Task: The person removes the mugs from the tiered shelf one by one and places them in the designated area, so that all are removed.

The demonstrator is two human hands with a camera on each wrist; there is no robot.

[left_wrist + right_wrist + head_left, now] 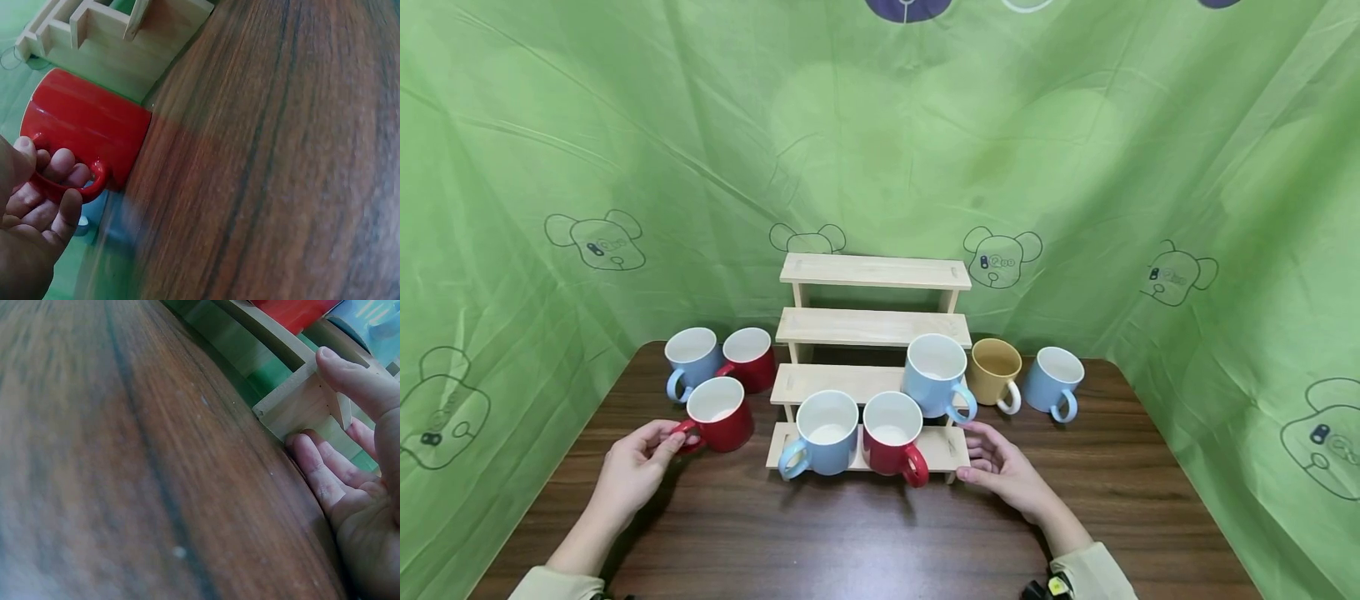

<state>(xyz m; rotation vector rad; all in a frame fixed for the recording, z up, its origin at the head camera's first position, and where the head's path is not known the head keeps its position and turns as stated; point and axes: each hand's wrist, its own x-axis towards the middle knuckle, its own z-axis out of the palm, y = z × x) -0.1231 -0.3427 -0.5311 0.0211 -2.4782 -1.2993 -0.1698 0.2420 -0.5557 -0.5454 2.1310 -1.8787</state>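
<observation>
At the left, my left hand (634,467) holds a red mug (726,423) by its handle, and the left wrist view has the fingers around that handle (97,184). The mug is upright, with its white inside facing up. My right hand (1003,471) touches the right end of a stepped wooden rack (876,271), fingers loosely bent. In the right wrist view its thumb (353,378) lies against the end of the shelf board and its fingertips rest low by the side panel (297,412). A blue mug (829,446) and another red mug (887,454) stand on the lowest step.
One more blue mug (934,383) stands on the second step. Left of the rack, a blue mug (696,354) and a red mug (756,362) stand behind the held one. A yellow mug (988,375) and a blue mug (1048,383) are at the right. Green cloth (880,125) hangs behind the table (850,542).
</observation>
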